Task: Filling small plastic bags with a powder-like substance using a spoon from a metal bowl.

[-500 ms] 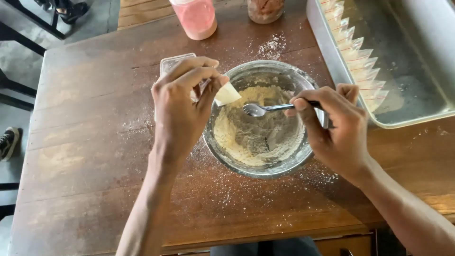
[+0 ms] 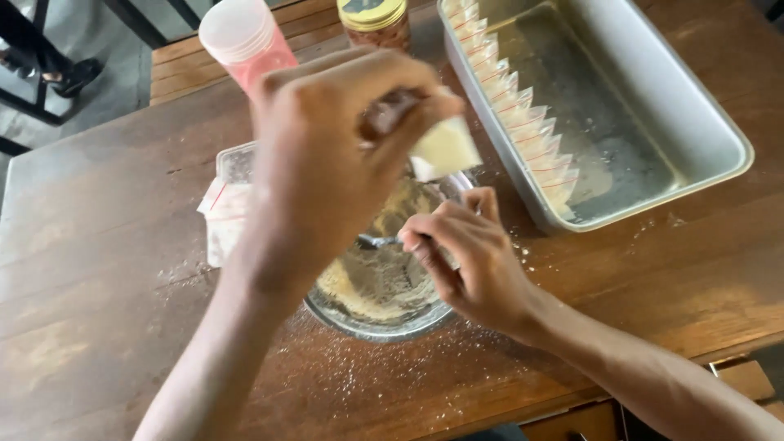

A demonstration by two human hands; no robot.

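Note:
My left hand is raised close to the camera and pinches a small clear bag of pale yellow powder above a metal bowl. The bowl holds yellowish flour-like powder and is partly hidden by that hand. My right hand rests over the bowl's right rim and grips a metal spoon, whose handle end reaches into the bowl. The spoon's scoop is hidden.
A large metal tray with a row of small filled bags lies at the right. A pink lidded cup and a jar stand at the back. A clear plastic box and loose bags sit left of the bowl. Spilled powder dusts the wooden table.
My left hand has lifted the small bag up toward the camera. My right hand has shifted left over the bowl with the spoon. The view has tilted and moved.

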